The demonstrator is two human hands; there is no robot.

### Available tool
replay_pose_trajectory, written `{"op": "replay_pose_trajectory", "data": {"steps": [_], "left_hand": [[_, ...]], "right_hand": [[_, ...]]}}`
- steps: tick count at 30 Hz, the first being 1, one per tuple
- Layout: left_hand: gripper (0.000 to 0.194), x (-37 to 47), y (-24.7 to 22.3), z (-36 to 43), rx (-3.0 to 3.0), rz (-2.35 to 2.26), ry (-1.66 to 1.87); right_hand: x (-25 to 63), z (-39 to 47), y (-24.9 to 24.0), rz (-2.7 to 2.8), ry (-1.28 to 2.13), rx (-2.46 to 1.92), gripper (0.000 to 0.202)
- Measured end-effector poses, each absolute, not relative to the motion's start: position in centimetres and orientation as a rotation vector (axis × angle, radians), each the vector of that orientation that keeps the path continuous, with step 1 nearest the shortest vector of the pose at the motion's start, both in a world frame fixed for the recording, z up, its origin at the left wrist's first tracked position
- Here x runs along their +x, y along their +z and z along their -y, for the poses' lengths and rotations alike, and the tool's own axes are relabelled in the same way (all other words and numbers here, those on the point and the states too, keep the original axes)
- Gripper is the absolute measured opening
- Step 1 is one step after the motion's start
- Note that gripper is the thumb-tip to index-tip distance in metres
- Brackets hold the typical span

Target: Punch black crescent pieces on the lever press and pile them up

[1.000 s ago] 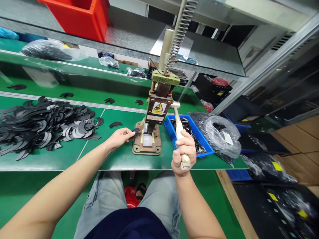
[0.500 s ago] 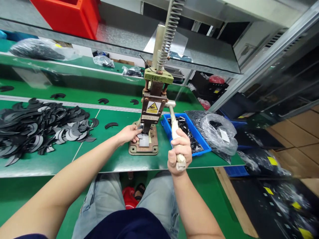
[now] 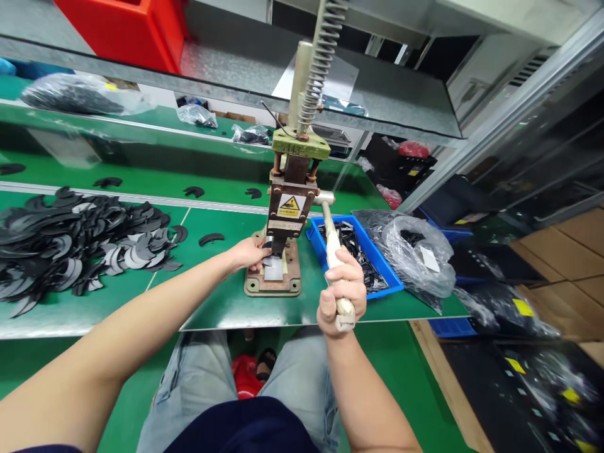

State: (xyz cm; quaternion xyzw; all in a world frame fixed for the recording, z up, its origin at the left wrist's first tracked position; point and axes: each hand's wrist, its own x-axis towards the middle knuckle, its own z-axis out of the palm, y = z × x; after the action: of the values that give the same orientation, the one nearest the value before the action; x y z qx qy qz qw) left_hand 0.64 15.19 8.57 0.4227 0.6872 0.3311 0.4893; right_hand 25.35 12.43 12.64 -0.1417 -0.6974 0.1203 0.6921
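Left of the brown-and-green metal press [image 3: 293, 168] on the glossy green bench [image 3: 212, 311] lies a heap of curved dark pieces [image 3: 89, 242]. The left hand [image 3: 250, 253] has its fingers pinched on what seems a thin dark piece [image 3: 268, 241], partly hidden, low at the press; the right hand's [image 3: 345, 286] fingers wrap its cream lever handle [image 3: 331, 235]. A blue plastic tray [image 3: 385, 292] sits right. Above, a red plastic bin [image 3: 136, 38] stands on a grey shelf [image 3: 231, 47].

Kinda crowded green surface [image 3: 212, 309]: dark curved pieces [image 3: 75, 245] heaped toward the left edge, press [image 3: 292, 204] near the front edge, blue bin [image 3: 387, 292] and plastic bag [image 3: 415, 261] toward the front-right corner.
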Motion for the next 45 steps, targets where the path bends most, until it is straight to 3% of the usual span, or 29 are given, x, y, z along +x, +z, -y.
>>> {"op": "replay_pose_trajectory", "data": {"steps": [7, 11, 14, 20, 27, 33, 45], "left_hand": [[0.026, -2.1, 8.5, -12.7, 1.506, -1.641, 0.836], [0.029, -10.0, 7.6, -12.7, 1.695, -2.222, 0.692], [0.044, -15.7, 5.8, -13.3, 1.717, -2.425, 0.450], [0.056, -18.5, 2.9, -13.9, 1.758, -2.255, 0.217], [0.072, -17.3, 3.9, -13.9, 1.646, -2.022, 0.195], [0.069, -15.5, 4.7, -13.4, 1.857, -2.001, 0.172], [0.034, -10.9, 3.9, -11.6, 1.665, -2.174, 0.233]], "right_hand": [[25.9, -12.8, 12.8, 1.603, 0.239, -0.320, 0.013], [25.6, -12.8, 12.8, 1.581, 0.255, -0.293, 0.013], [25.4, -12.7, 12.8, 1.558, 0.268, -0.291, 0.012], [25.5, -12.6, 12.9, 1.573, 0.269, -0.314, 0.012], [25.5, -12.6, 12.9, 1.581, 0.270, -0.313, 0.011], [25.4, -12.5, 13.0, 1.557, 0.277, -0.300, 0.011], [25.7, -12.6, 12.7, 1.575, 0.291, -0.300, 0.011]]}}
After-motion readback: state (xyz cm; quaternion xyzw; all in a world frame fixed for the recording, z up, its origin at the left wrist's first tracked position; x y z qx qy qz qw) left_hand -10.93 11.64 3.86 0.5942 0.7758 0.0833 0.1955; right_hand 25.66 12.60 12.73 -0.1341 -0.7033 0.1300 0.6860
